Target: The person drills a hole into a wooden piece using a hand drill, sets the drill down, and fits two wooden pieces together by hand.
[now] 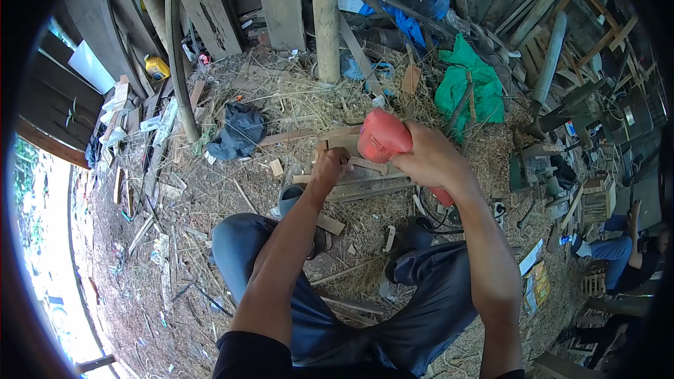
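My right hand (432,154) is closed around the grip of a red power drill (384,137). The drill's rounded housing faces up at me, and its working tip is hidden. Its grip end shows below my wrist, close to a dark cord (446,223). My left hand (331,168) is closed on a small wooden piece (322,146), whose end sticks up past the fingers. Both hands are over wooden strips (372,188) lying on the ground between my feet, with the drill just right of my left hand.
A wooden post (324,21) stands ahead. Black plastic (239,132) lies left, a green sheet (472,81) right. Wood scraps and shavings litter the ground. A yellow container (156,67) sits far left. At the right edge, another person (621,256) sits among piled wood.
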Demonstrator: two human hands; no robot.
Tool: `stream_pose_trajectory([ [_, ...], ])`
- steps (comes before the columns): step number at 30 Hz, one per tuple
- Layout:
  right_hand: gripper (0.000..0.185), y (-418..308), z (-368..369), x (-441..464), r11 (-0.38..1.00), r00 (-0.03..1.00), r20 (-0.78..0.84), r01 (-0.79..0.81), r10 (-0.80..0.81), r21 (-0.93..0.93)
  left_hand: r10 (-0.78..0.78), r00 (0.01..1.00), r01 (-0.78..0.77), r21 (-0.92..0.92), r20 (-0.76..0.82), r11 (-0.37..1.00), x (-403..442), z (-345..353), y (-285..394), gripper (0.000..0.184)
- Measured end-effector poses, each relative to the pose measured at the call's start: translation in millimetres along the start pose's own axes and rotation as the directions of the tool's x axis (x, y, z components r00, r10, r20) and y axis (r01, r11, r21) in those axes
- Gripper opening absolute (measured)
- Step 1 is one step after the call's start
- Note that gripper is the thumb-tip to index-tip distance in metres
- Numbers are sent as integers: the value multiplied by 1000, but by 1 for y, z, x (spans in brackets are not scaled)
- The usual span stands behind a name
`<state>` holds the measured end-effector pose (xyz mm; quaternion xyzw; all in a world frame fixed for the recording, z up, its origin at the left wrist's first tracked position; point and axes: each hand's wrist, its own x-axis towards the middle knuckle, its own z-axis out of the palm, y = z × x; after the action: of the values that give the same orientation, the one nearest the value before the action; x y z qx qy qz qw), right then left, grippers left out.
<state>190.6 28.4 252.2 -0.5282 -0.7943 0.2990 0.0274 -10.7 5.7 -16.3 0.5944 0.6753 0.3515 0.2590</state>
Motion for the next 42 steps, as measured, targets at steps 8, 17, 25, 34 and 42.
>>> stream_pose_trajectory([
  [8,55,2,4,5,999,999,43,16,-17,37,59,998,-59,-59,1,997,1,0,-2,32],
  [17,54,-2,7,10,998,997,82,-11,7,54,81,997,-82,-64,-20,995,3,6,-14,34],
  [25,54,-3,7,10,999,998,66,3,-6,34,53,998,-54,-55,-17,997,0,-1,0,31],
  [34,51,2,11,14,999,997,80,6,-9,32,52,999,-51,-75,7,996,0,0,-2,30],
  [42,51,-12,5,15,997,982,176,-68,61,33,116,993,-114,-114,7,987,-1,0,-10,27],
])
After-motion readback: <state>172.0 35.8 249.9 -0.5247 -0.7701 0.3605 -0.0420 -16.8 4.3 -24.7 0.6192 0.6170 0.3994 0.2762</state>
